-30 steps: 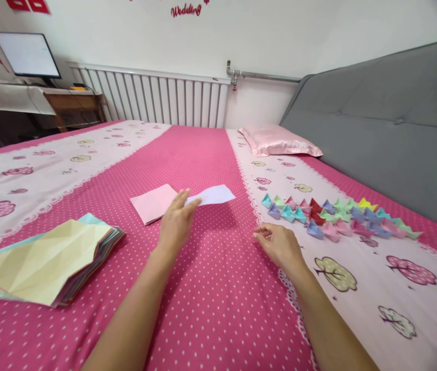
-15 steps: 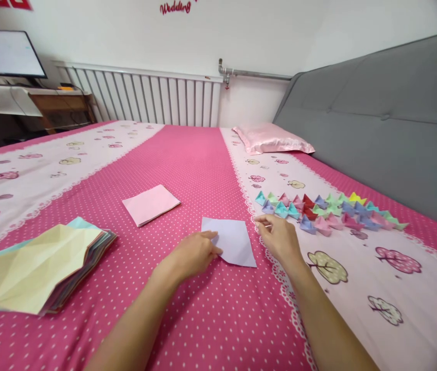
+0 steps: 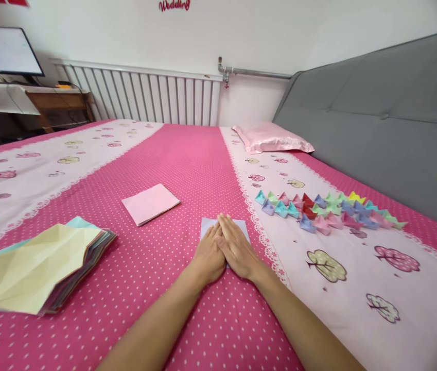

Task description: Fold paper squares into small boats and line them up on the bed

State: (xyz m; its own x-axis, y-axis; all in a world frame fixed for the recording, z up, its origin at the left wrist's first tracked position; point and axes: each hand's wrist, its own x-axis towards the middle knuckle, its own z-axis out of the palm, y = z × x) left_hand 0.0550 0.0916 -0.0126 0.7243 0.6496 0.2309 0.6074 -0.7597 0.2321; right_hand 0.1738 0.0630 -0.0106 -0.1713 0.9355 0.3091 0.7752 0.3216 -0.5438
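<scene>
The left hand and the right hand are lying flat, side by side and touching, on a square sheet of pale lavender paper, the fingers straight and held close together, gripping nothing. The right hand's edge is partly overlapping the left near the thumbs, and both palms are covering most of the sheet. The paper is resting on the central band of a bright pink bedspread with white dots, just beside its lace-patterned border. A squarish stack of light pink paper is lying beyond the left hand, near the sheet. Farther left, a creased pale yellow paper sheet is topping a thick pile of multicoloured papers. To the right of the hands, small folded paper boats in blue, green, pink, red and yellow are standing in rows, while a shiny pink pillow is lying behind them.
</scene>
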